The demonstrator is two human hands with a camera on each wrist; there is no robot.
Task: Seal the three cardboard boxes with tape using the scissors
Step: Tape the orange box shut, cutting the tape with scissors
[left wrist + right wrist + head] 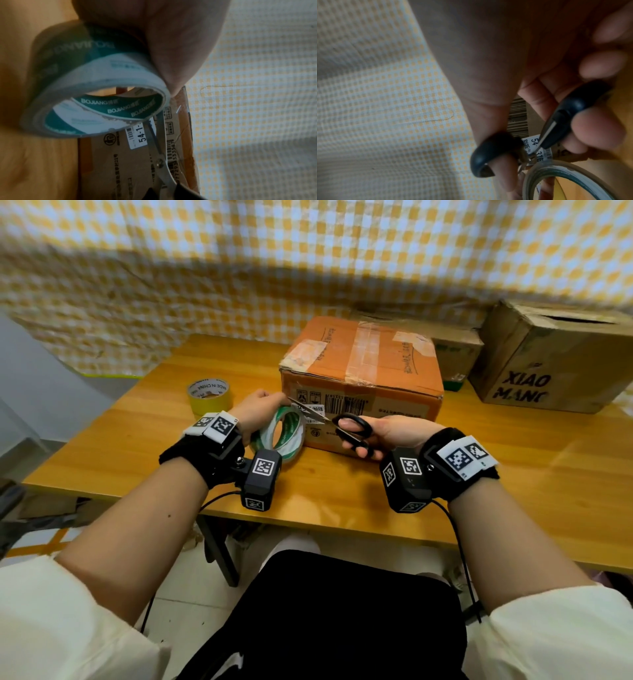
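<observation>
The left hand [257, 409] is gripping the green-and-white roll of clear tape [281, 436] just off the near face of the orange cardboard box [359, 378], mid-tabletop, probably tensioning a strip for the black-handled steel scissors [337, 424], which the right hand [387, 434] is holding through the loops, blades parted. The clear strip itself is proving hard to make out, and two brown boxes are sitting cut off at the far right corner
</observation>
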